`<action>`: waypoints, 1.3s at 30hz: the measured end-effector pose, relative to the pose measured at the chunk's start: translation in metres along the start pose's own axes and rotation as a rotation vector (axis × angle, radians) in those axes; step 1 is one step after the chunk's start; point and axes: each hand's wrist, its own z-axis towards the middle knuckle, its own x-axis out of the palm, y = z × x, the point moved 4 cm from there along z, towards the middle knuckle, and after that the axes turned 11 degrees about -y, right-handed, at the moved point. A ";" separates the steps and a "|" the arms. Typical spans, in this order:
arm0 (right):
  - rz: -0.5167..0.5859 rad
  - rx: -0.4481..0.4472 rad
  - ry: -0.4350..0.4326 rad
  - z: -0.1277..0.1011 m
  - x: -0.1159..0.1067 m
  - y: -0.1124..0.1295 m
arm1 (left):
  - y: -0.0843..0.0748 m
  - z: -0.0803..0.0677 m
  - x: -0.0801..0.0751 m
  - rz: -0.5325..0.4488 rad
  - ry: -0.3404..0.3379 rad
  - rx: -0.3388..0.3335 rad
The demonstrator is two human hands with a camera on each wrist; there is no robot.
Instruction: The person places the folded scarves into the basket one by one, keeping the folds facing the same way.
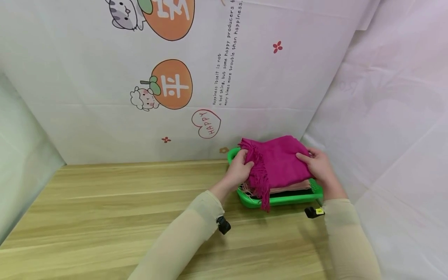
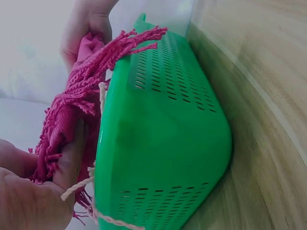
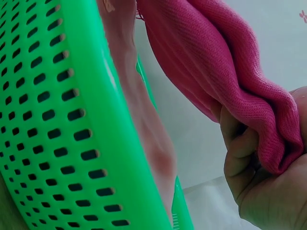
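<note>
Left hand [image 1: 240,168] grips the fringed end of the folded magenta knit scarf [image 1: 276,161]; right hand [image 1: 319,165] pinches its opposite edge, fingers curled round the fabric. Both hold the scarf on top of the green perforated plastic basket [image 1: 280,199], which sits on the light wooden surface [image 1: 105,210]. A pale pink folded cloth [image 1: 290,186] already lies in the basket beneath. Judging by this: scarf folded and at the basket, hands not yet released. Printed white backdrop [image 1: 245,77] behind.
</note>
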 end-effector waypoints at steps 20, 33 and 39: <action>-0.074 -0.006 0.001 0.005 -0.008 -0.029 | 0.016 -0.006 0.015 0.143 0.039 -0.049; -0.445 -0.129 -0.013 0.008 -0.006 -0.036 | 0.018 -0.009 0.007 0.301 0.043 -0.100; -0.569 -0.174 0.016 0.009 -0.005 -0.033 | 0.010 -0.008 0.000 0.452 0.029 0.005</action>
